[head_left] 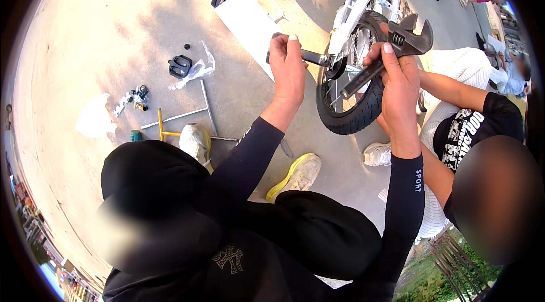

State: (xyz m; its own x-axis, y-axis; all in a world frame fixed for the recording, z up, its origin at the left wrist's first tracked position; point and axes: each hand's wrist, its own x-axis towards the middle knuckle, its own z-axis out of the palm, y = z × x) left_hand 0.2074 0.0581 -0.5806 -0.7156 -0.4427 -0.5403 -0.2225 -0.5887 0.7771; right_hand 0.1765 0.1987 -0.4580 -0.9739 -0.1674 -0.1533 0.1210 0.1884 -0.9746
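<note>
Pinching a dark metal bar (pixel 314 58) in the left hand (pixel 288 74) at twelve o'clock. Gripping an adjustable wrench (pixel 410 42) in the right hand (pixel 401 79) at two o'clock.

The left hand (pixel 288 72) grips a black crank (pixel 314 58) on the white bicycle (pixel 341 32). The right hand (pixel 400 83) holds an adjustable wrench (pixel 410 45).

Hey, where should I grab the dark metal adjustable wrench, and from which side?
I'd take the dark metal adjustable wrench by the free end of its straight, bar-like handle, probably coming from the lower left of the view. The handle slants that way and its end is uncovered, while your right hand holds it nearer the wide, bulky head.
</note>
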